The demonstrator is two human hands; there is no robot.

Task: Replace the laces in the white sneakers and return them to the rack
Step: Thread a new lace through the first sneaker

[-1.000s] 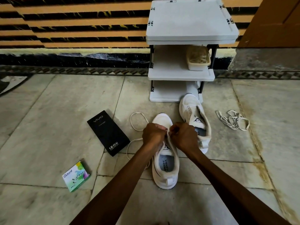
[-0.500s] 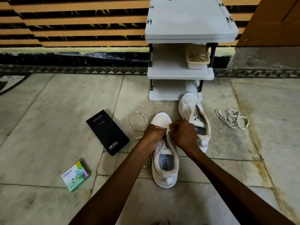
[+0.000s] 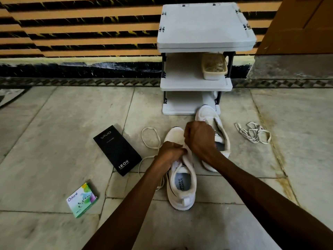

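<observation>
A: Where's the sneaker?
B: On the floor before the rack. The left hand grips its upper, and the right hand is fisted above it — likely pinching the lace, though that part is blurred.

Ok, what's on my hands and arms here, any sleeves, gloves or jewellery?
Nothing worn shows. The left hand and right hand are ungloved, with no ring or watch visible. The left forearm and right forearm are bare down to the frame's edge, so no sleeve appears.
</observation>
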